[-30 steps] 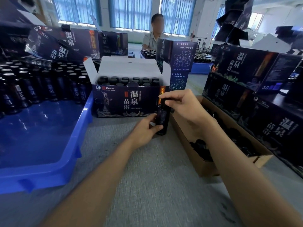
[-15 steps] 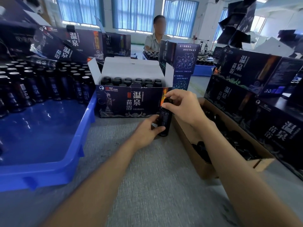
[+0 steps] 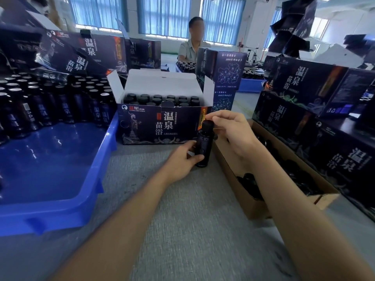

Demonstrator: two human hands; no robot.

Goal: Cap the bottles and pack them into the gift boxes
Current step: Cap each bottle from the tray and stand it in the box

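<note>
The left hand [image 3: 180,161] gripped a glossy dark bottle [image 3: 203,148] upright on the grey woven table [image 3: 182,220], the right hand [image 3: 231,130] pinching its round cap [image 3: 207,125], just before the open cardboard box [image 3: 160,126].

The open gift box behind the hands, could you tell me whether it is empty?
No, the open gift box holds rows of black-capped bottles whose tops show above its front wall.
</note>
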